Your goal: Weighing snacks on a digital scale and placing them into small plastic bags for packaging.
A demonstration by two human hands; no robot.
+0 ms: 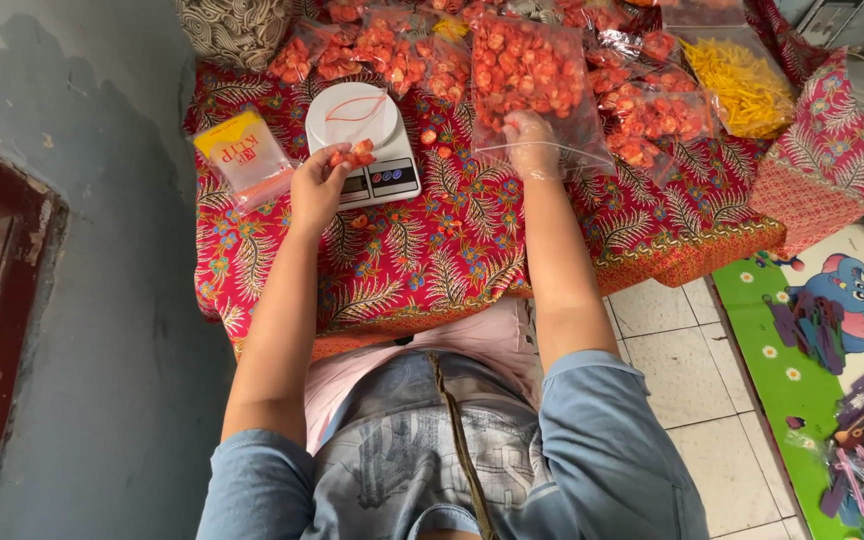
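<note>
My left hand (318, 185) holds a few orange-red snack pieces (354, 154) just over the front of a white kitchen scale (362, 135). A thin rubber band lies on the scale's round plate. My right hand (532, 142), in a thin clear glove, reaches inside a big clear plastic bag (532, 85) full of the same orange-red pieces. Both hands are above a low table covered with a red patterned cloth (422, 260).
Several filled clear bags of orange snacks (382, 45) lie behind the scale, and a bag of yellow sticks (742, 80) at the far right. A yellow-topped pack of small bags (244, 152) lies left of the scale. A wall stands left; a play mat (832, 340) is at the right.
</note>
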